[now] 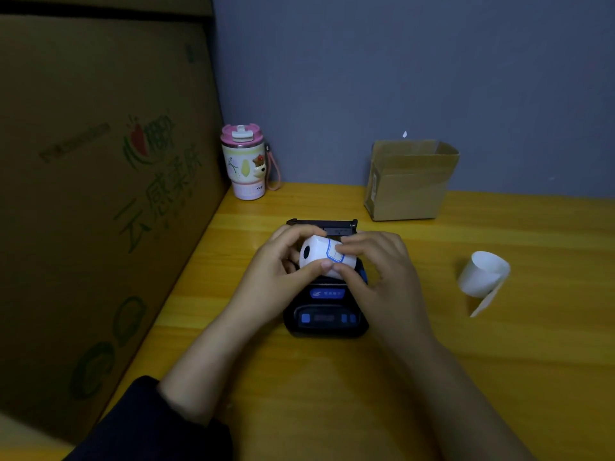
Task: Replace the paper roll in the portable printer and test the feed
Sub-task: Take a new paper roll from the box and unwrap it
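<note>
The hands cover the printer's (pixel 325 311) open paper bay. Its button labels are too blurred to read. The big carton (pixel 100 194) runs past the left edge.

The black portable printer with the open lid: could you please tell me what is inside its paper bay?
Over the black portable printer, the left hand and right hand hold a white paper roll. They cover the bay, so its inside is unseen.

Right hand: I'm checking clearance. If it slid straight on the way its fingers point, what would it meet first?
The right hand points left, so it would likely push further into the paper roll it already grips, then the left hand.
</note>
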